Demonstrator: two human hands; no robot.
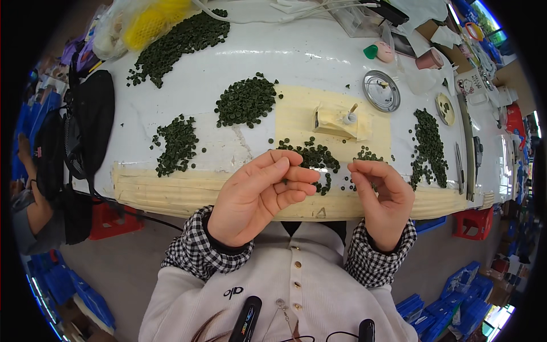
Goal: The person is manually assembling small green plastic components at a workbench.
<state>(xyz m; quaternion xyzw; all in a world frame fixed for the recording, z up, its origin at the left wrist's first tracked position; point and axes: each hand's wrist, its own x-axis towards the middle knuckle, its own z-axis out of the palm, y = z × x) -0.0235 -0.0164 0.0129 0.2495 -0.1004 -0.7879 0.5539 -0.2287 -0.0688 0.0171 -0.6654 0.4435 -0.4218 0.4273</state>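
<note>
Above the table's front edge my left hand is turned partly palm up, its thumb pressed to the index finger and the other fingers curled. To its right, my right hand has thumb and index fingertip together in a pinch. Whatever either hand holds, if anything, is too small to make out. Just beyond them lies a loose pile of small dark green round pieces, partly hidden by my left fingers. A smaller cluster of these green pieces is beyond my right fingertips. Behind stands a tape-wrapped block with a small stick upright in a white holder.
More piles of green pieces lie left, mid-left, far left and right. A round metal dish, a small yellowish dish and tweezers are on the right. A black bag sits at the left edge.
</note>
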